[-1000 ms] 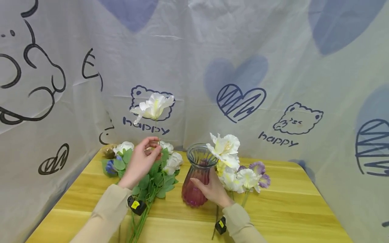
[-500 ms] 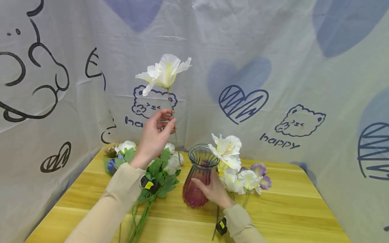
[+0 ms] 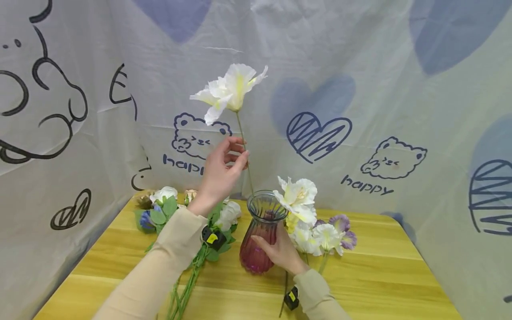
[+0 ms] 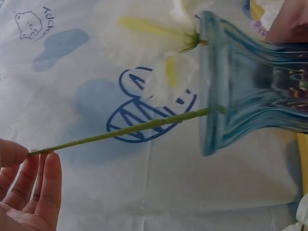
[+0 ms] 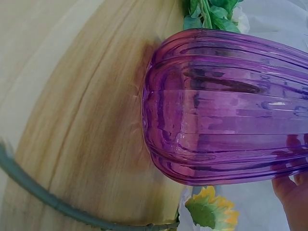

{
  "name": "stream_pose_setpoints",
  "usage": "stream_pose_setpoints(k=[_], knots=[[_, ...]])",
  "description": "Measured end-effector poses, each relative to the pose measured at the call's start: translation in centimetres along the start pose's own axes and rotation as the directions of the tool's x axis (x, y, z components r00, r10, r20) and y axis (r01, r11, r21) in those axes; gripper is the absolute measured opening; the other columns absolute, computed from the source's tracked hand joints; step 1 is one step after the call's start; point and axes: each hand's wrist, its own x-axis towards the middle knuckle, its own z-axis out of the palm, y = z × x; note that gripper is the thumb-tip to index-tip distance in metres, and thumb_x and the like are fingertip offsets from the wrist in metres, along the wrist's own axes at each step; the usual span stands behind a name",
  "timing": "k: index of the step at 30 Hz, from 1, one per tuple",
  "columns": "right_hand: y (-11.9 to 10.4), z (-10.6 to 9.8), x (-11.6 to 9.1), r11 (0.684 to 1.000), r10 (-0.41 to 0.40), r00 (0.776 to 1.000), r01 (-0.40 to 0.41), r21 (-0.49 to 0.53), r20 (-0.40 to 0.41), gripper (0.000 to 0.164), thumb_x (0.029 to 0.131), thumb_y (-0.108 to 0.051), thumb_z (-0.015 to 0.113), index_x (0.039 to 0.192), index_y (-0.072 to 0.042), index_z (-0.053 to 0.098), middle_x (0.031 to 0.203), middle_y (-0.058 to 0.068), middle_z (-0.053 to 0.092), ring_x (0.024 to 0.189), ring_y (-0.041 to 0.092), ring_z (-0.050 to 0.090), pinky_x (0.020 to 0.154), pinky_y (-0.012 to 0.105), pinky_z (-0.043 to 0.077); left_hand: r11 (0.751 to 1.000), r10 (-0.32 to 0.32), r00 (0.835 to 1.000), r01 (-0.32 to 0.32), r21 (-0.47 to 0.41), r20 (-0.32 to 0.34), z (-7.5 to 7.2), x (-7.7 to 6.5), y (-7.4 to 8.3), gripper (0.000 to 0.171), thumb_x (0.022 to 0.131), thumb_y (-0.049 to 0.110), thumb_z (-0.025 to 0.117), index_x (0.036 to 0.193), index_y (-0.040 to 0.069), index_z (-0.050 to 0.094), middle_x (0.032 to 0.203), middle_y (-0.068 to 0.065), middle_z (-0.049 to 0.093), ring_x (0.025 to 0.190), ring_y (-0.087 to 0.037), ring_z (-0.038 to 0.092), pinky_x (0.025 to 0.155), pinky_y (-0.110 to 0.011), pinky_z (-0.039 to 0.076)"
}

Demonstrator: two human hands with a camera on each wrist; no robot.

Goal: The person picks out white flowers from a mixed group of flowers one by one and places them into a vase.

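The left hand (image 3: pixel 223 166) pinches the white flower (image 3: pixel 234 91) mid-stem — bloom above that hand, lower tip seemingly inside the vase (image 3: pixel 259 226) — while the right hand (image 3: pixel 283 251) grips the vase's side.

In the head view, soft, even light is falling on the table (image 3: pixel 380 271), and a pale sheen is brightening its near edge. Wide-angle distortion is stretching the cloth (image 3: pixel 248 40) toward the sides. The left wrist view is looking dimmer and greyer, haze blurring the petals (image 4: pixel 137 45). In the right wrist view, glints are showing on the vase (image 5: pixel 226 110), shadow is darkening the table beside its base, and the stem (image 5: pixel 48 200) is blurring at its left end.
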Motion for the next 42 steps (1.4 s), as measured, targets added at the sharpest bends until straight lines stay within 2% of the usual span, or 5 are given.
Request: stream_pose_setpoints(k=[18,26,32,38,42], knots=[[0.7,-0.2,-0.4,0.999,-0.019,1.000,0.019,-0.026,0.005,0.082,0.094,-0.024,0.073,0.157,-0.015,0.022,0.151,0.012,0.049,0.139,0.028,0.050,0.115,0.052,0.043,0.977,-0.079,0.979,0.038,0.209,0.191,2.3,-1.4,-3.4,0.038,0.099,0.009,0.060,0.136,0.008,0.053,0.111,-0.015,0.067,0.094,-0.028,0.071,0.077,-0.036,0.061],[0.4,-0.2,-0.5,1.000,0.002,1.000,-0.003,-0.025,-0.001,0.079,0.094,-0.028,0.072,0.155,-0.013,0.024,0.146,0.014,0.053,0.135,0.028,0.054,0.113,0.050,0.046,0.914,-0.191,0.921,0.040,0.403,0.341,2.4,-2.3,-4.8,0.038,0.102,0.016,0.055,0.138,0.006,0.056,0.128,-0.014,0.067,0.114,-0.029,0.067,0.099,-0.043,0.057],[0.6,-0.2,-0.3,0.998,-0.065,0.998,0.065,0.002,-0.012,0.077,0.094,-0.025,0.072,0.155,-0.014,0.026,0.143,0.012,0.056,0.127,0.026,0.060,0.108,0.041,0.051,0.877,-0.288,0.892,0.099,0.471,0.348,1.3,-3.7,-6.6,0.042,0.108,0.024,0.042,0.143,0.005,0.054,0.142,-0.015,0.060,0.121,-0.029,0.063,0.109,-0.048,0.050],[0.6,-0.3,-0.1,0.997,-0.071,0.997,0.071,0.014,-0.009,0.077,0.093,-0.024,0.073,0.155,-0.017,0.027,0.144,0.010,0.056,0.128,0.024,0.060,0.109,0.039,0.051,0.876,-0.323,0.880,0.139,0.462,0.349,0.6,-4.7,-8.1,0.042,0.110,0.027,0.039,0.145,0.009,0.053,0.115,-0.013,0.068,0.079,-0.015,0.067,0.094,-0.044,0.056],[0.6,-0.3,0.0,0.998,-0.060,0.998,0.061,0.019,-0.004,0.075,0.093,-0.023,0.073,0.153,-0.016,0.029,0.142,0.011,0.057,0.127,0.024,0.060,0.109,0.039,0.051,0.875,-0.331,0.879,0.150,0.460,0.344,0.2,-5.3,-8.9,0.041,0.109,0.026,0.041,0.145,0.009,0.053,0.127,-0.012,0.067,0.096,-0.021,0.071,0.097,-0.046,0.056]])
